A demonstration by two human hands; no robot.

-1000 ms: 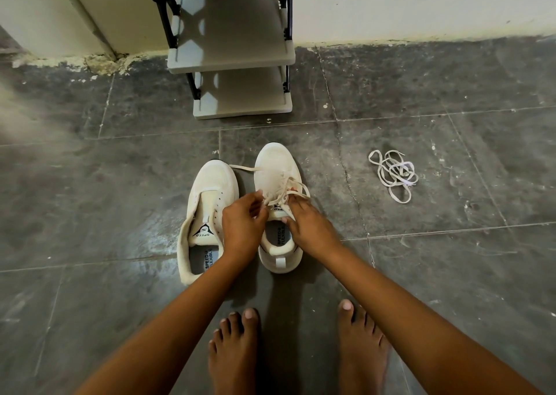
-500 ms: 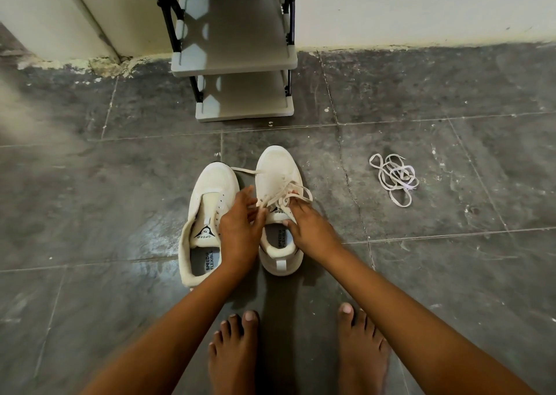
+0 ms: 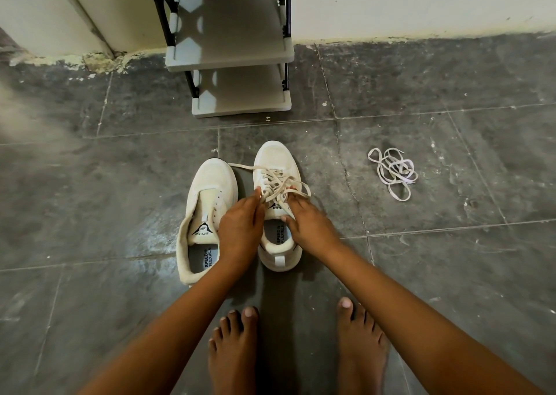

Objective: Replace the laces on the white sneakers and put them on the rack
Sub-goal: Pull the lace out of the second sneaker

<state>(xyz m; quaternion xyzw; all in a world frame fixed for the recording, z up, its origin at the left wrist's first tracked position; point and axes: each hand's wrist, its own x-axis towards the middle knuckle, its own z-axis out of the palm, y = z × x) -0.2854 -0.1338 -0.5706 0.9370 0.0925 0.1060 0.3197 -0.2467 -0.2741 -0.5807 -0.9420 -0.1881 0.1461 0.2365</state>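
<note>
Two white sneakers stand side by side on the dark tiled floor, toes pointing away. The left sneaker (image 3: 207, 202) has no lace and its tongue is open. The right sneaker (image 3: 275, 166) carries a cream lace (image 3: 278, 181) threaded through its eyelets, with one end trailing left over the gap. My left hand (image 3: 240, 226) pinches the lace at the tongue. My right hand (image 3: 310, 223) pinches the lace from the other side, thumb by the shoe's opening. A loose white lace (image 3: 394, 173) lies tangled on the floor to the right.
A small grey shoe rack (image 3: 240, 57) with black posts stands against the white wall (image 3: 421, 0) straight ahead, its shelves bare. My two bare feet (image 3: 237, 352) are planted just behind the sneakers. Open floor lies left and right.
Both hands have shifted a little forward along the right sneaker's lacing, and more of the criss-crossed lace shows. The shoes and loose lace have not moved.
</note>
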